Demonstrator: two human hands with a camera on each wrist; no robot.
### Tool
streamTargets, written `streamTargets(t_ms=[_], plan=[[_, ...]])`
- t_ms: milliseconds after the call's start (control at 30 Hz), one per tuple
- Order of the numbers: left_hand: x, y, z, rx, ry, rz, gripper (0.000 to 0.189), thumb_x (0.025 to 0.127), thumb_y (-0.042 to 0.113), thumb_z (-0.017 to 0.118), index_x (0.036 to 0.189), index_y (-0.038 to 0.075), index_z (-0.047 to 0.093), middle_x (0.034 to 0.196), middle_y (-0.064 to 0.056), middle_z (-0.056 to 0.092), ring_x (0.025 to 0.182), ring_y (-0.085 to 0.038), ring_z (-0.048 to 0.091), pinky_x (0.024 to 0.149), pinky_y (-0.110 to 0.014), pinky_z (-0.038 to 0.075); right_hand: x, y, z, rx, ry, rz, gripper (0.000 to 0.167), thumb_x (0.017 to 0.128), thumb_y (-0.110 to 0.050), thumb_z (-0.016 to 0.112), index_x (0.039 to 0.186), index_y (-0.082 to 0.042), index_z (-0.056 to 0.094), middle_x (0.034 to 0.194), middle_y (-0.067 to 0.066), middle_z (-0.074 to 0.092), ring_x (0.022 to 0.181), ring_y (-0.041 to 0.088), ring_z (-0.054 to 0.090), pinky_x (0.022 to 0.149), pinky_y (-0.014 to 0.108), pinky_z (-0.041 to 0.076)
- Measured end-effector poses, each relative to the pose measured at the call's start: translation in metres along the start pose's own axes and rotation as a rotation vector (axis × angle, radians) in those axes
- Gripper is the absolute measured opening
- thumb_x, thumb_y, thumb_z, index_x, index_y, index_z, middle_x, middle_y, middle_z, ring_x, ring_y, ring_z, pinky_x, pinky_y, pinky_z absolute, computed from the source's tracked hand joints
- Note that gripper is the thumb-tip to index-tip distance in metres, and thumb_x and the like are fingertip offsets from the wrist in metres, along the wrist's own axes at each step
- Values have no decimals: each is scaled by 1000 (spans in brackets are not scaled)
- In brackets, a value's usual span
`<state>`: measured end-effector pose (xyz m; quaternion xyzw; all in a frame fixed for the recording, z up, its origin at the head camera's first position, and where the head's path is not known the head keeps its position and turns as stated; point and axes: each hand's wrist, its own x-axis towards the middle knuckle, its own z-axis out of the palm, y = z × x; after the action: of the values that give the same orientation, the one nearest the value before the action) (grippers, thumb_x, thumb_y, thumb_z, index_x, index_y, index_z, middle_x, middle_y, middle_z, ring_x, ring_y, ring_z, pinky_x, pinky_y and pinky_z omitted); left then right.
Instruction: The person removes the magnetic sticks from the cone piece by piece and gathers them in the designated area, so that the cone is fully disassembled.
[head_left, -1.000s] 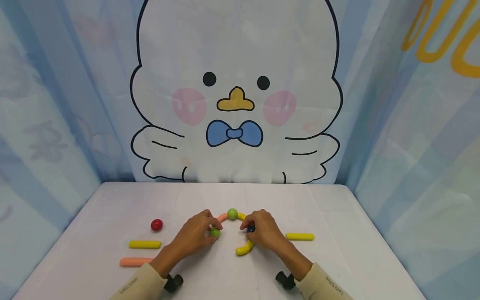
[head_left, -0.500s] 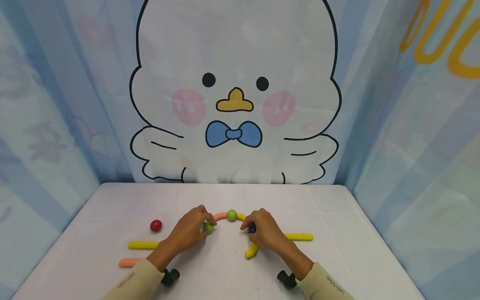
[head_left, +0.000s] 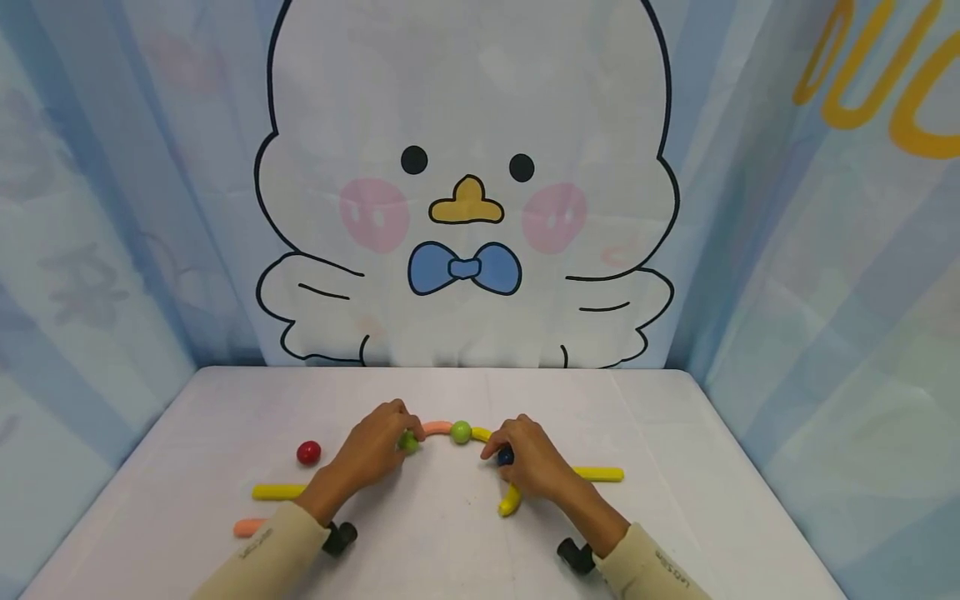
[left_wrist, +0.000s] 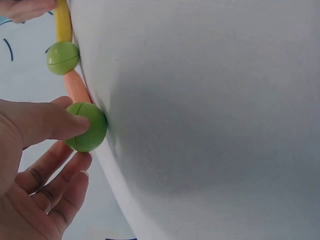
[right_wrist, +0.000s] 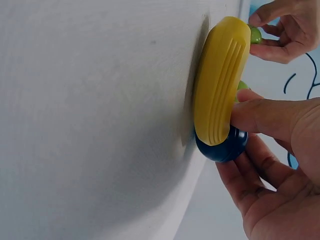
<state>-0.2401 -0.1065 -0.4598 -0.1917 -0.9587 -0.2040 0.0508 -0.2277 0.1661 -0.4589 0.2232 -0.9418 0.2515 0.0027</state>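
Observation:
My left hand [head_left: 375,443] pinches a green ball [left_wrist: 92,130] at the left end of a curved chain. From that ball a curved coral rod [head_left: 437,427] runs to a second green ball [head_left: 461,432]. A curved yellow rod [head_left: 481,434] continues from there towards my right hand [head_left: 529,458]. That hand pinches a dark blue ball [right_wrist: 222,148] between thumb and fingers. Another curved yellow rod [right_wrist: 220,80], ridged along its side, extends from the blue ball towards the person. My right fingers partly cover the joint between the blue ball and the far yellow rod.
On the white table [head_left: 442,554] at left lie a red ball [head_left: 308,453], a straight yellow rod [head_left: 277,492] and a coral rod [head_left: 248,527], both rods partly behind the left arm. A straight yellow rod [head_left: 600,474] lies right of the right hand.
My left hand has moved left and away from the person with its green ball, widening the chain. The near yellow rod has swung right. My right hand has stayed nearly in place.

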Motion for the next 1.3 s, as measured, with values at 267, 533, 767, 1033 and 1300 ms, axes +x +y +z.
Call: streamTargets(t_ms=[267,533,767,1033,1300], plan=[[3,-2,0,-3,3,-11,28,84,-7,84,99,16,82,101,0,65,96,-17,58,92,-38,58,1,1,-1,-22,-7,-24,30,80,5,88,96,-19,83,99,-5,73,96,13,55,91,36,50],[1,-1,1,7,13,-16,28,84,-3,85,103,17,81,106,-3,67,101,-20,59,96,-41,59,-2,3,-1,23,31,3,28,82,-4,91,103,-20,83,105,-6,75,102,14,57,92,37,51],[-2,10,3,-23,89,19,31,82,5,91,107,19,80,112,-3,67,104,-21,60,96,-40,59,-10,1,-4,124,130,127,29,85,-9,90,110,-21,81,110,-3,73,105,17,64,93,40,58],[0,32,14,-137,89,109,34,83,9,92,112,19,79,109,0,69,104,-17,62,96,-41,60,-23,1,-5,183,238,240,32,84,-14,91,112,-21,79,106,-3,75,95,13,65,91,36,60],[10,55,27,-250,50,147,32,87,11,88,115,20,77,113,-2,73,101,-23,68,92,-39,59,-37,4,-7,275,235,289,31,84,-13,91,112,-18,78,106,-1,75,89,12,68,84,31,62]])
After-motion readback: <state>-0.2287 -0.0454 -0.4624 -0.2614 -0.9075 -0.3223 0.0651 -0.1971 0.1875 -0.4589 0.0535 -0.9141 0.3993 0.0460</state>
